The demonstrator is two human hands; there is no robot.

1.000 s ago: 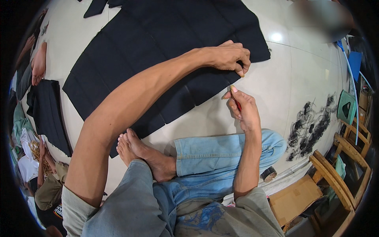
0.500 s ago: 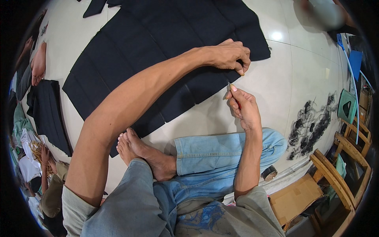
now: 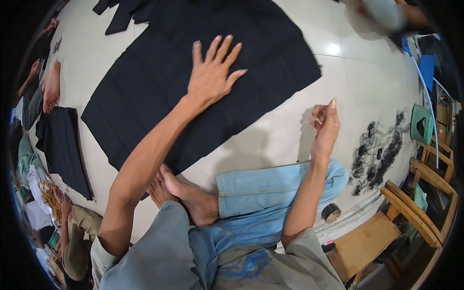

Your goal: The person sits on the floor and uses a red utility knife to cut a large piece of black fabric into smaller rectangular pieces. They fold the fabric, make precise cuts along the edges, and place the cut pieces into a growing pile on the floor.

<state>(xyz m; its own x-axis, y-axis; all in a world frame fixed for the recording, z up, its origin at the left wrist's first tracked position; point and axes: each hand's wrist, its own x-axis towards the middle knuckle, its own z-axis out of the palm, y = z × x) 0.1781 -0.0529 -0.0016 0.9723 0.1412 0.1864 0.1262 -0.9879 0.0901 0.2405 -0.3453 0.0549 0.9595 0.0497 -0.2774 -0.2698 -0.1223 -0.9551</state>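
A: Grip first: left hand (image 3: 211,79)?

B: Released. Palm down on the dark cloth (image 3: 169,72), fingers fanned wide, thumb out to the right. No pinch, no fold caught.

A: Right hand (image 3: 325,128)?

B: Off the cloth, beyond its near edge, above the pale floor (image 3: 285,125). Fingers half-curled, thumb up. Speck of red among the fingers — cannot tell what, nor how firmly gripped.

A: Doing this step well?

B: Probably a smoothing or steadying press, so spread weight over the whole palm, not just the fingertips. Stroke from the middle toward the edges. Press lightly enough to avoid dragging or stretching. Hold the right hand clear meanwhile, in case of anything sharp. Mind the bare feet (image 3: 198,203) at the near corner — easy to ruck the cloth there.

A: Looks?

B: Near-black, matte, broad, roughly fan-shaped, mostly flat. Only faint lines across. Near edge slanting up from the feet to the right corner, with a little fraying there. Top cut off by the view.

A: Location?

B: On the floor, in front of the crossed legs (image 3: 270,188), partly under the left forearm. Farther out: tangled dark threads (image 3: 372,171) to the right, narrow black piece (image 3: 65,150) to the left, both apart from the cloth.
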